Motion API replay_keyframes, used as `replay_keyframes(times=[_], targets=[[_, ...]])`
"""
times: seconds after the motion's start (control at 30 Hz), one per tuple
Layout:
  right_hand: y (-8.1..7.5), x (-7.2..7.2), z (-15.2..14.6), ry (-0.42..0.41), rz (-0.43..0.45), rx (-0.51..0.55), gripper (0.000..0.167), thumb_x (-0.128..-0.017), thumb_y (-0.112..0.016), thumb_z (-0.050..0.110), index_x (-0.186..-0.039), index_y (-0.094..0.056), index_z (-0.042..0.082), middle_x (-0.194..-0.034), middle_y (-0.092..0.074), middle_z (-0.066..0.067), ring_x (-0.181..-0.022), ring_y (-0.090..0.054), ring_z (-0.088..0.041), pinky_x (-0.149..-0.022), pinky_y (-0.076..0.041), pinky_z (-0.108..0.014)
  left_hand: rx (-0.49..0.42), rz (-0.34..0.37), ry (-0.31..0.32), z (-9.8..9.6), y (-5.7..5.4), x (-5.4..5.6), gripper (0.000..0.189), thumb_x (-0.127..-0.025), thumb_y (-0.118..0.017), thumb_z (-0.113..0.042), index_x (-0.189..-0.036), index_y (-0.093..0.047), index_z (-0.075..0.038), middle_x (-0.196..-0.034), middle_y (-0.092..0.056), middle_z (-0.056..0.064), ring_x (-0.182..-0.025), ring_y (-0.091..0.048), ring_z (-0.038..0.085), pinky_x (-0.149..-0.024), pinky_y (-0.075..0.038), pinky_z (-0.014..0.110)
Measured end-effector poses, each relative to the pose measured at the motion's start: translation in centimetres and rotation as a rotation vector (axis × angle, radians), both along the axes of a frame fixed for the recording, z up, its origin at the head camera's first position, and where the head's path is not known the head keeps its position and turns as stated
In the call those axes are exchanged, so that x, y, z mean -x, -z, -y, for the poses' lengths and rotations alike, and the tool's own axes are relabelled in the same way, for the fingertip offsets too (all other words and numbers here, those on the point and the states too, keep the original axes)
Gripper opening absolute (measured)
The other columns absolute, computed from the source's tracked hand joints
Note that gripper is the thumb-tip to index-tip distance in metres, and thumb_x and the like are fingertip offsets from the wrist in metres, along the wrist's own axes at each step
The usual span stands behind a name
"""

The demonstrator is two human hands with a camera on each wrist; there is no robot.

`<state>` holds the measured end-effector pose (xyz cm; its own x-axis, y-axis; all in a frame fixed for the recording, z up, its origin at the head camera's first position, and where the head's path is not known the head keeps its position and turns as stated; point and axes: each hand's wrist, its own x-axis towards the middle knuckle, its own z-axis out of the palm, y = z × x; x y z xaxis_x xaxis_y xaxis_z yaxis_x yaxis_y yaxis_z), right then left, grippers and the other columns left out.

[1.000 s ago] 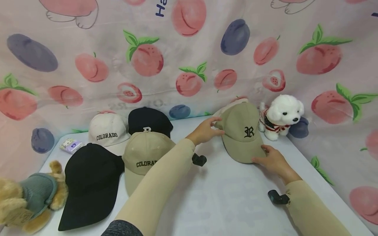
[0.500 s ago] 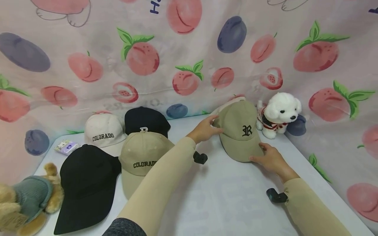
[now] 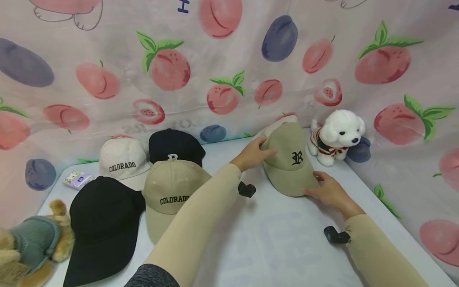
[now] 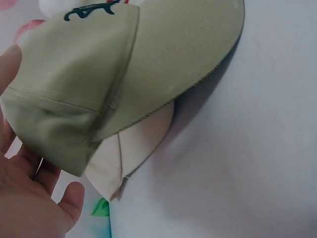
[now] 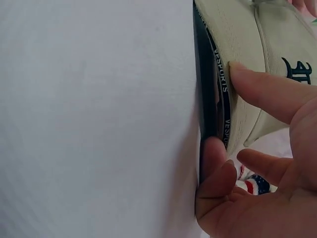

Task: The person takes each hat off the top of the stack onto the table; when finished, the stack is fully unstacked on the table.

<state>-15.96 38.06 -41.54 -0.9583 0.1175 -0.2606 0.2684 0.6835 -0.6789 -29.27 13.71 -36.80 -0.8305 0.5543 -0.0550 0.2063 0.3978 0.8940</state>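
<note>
An olive-green cap (image 3: pixel 283 149) with a dark R emblem (image 3: pixel 297 158) lies at the back right of the table, over a cream cap (image 4: pixel 143 134) that is mostly covered. My left hand (image 3: pixel 252 154) holds the olive cap's crown at its left side, and in the left wrist view some fingers curl behind the cap's lower edge. My right hand (image 3: pixel 331 193) pinches the front of the brim (image 5: pixel 235 94): the thumb lies on top and fingers reach underneath, as the right wrist view shows.
A white plush dog (image 3: pixel 337 135) stands just right of the olive cap. To the left are a white cap (image 3: pixel 122 157), a navy cap (image 3: pixel 175 145), a beige cap (image 3: pixel 175 183), a black cap (image 3: pixel 104 223), a small tissue pack (image 3: pixel 77 179) and a brown plush toy (image 3: pixel 36 243).
The head view has turned slightly, shifting the whole scene left. My left hand has moved a little farther onto the olive cap's side. The right hand keeps its grip on the brim.
</note>
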Motion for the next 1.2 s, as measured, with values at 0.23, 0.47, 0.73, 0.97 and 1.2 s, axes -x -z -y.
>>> replay_keyframes(times=[0.23,0.47,0.73,0.97,1.2], targets=[[-0.2,-0.1,-0.6,0.006,0.001,0.065,0.099,-0.087,-0.078,0.031,-0.154,-0.017,-0.010,-0.151,-0.022,-0.040,-0.139,-0.020,-0.056,-0.109,-0.020,-0.067,-0.094,0.005,-0.015,0.2,-1.1,-0.2,0.027,-0.096,-0.070,-0.029,-0.106,-0.054,-0.009,-0.098,-0.057,0.004,-0.088,-0.052,0.016,-0.072,-0.043,0.030],[-0.4,-0.2,-0.9,0.005,0.016,0.143,0.106,-0.085,-0.081,0.030,-0.157,-0.012,-0.005,-0.153,-0.018,-0.040,-0.138,-0.022,-0.057,-0.107,-0.028,-0.066,-0.191,0.065,0.007,0.4,-2.1,-0.5,0.050,-0.098,-0.067,-0.017,-0.140,-0.042,-0.017,-0.129,-0.058,0.013,-0.111,-0.057,0.017,-0.091,-0.046,0.035],[-1.4,-0.9,-0.8,-0.027,-0.041,0.176,0.101,-0.089,-0.078,0.032,-0.158,-0.013,-0.002,-0.150,-0.021,-0.042,-0.134,-0.028,-0.058,-0.101,-0.037,-0.065,-0.151,-0.055,0.055,1.7,-3.0,-0.3,0.043,-0.099,-0.065,-0.014,-0.141,-0.055,-0.016,-0.150,-0.046,0.002,-0.134,-0.044,0.015,-0.106,-0.039,0.032],[-1.6,-1.4,-0.7,-0.019,-0.107,0.175,0.091,-0.094,-0.071,0.037,-0.157,-0.019,-0.003,-0.147,-0.028,-0.041,-0.132,-0.033,-0.055,-0.098,-0.040,-0.059,-0.101,-0.093,0.093,2.9,-3.7,-0.6,0.038,-0.100,-0.064,-0.018,-0.137,-0.059,-0.012,-0.147,-0.049,0.002,-0.134,-0.042,0.013,-0.106,-0.037,0.028],[-1.8,-2.0,-0.1,-0.093,-0.076,0.233,0.091,-0.093,-0.073,0.032,-0.156,-0.019,-0.004,-0.153,-0.025,-0.037,-0.123,-0.051,-0.043,-0.083,-0.052,-0.040,-0.039,-0.121,0.123,4.2,-4.5,-1.2,0.034,-0.098,-0.066,-0.019,-0.132,-0.063,-0.014,-0.145,-0.051,0.000,-0.134,-0.042,0.013,-0.110,-0.033,0.030]])
